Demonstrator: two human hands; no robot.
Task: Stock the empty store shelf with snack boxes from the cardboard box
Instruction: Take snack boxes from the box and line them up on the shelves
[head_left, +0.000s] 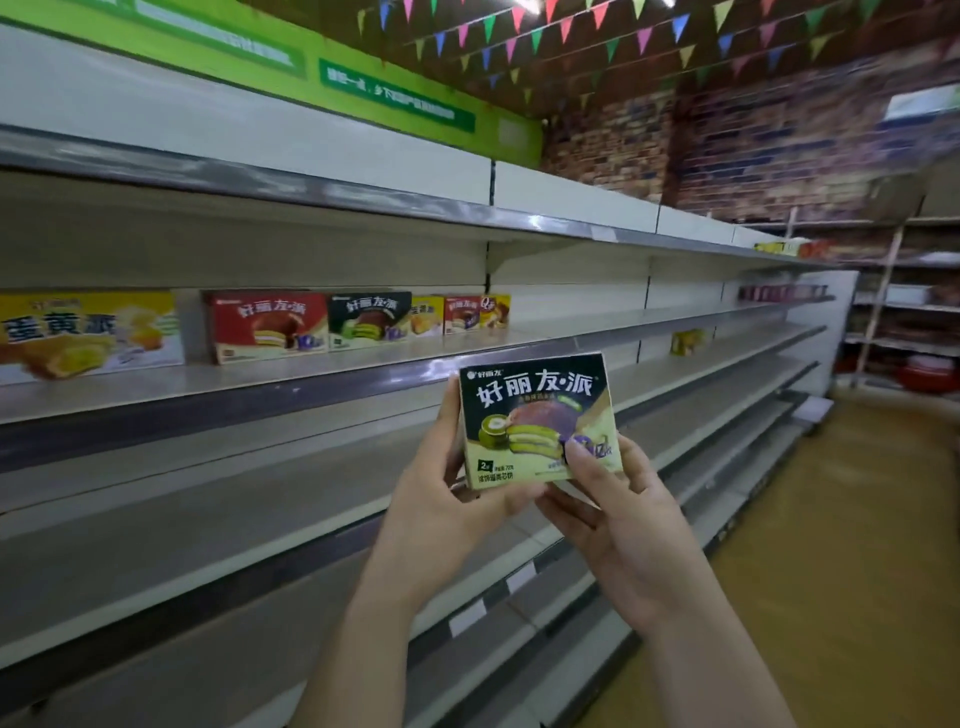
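Both hands hold a green snack box.

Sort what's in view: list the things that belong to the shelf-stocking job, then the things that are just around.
Part of the job:
- small green-and-black snack box, held by left hand and right hand
- boxes already on shelf: yellow box, red box, green box, small boxes

Just around:
- bunting flags
- green sign
- brick wall
- far racks
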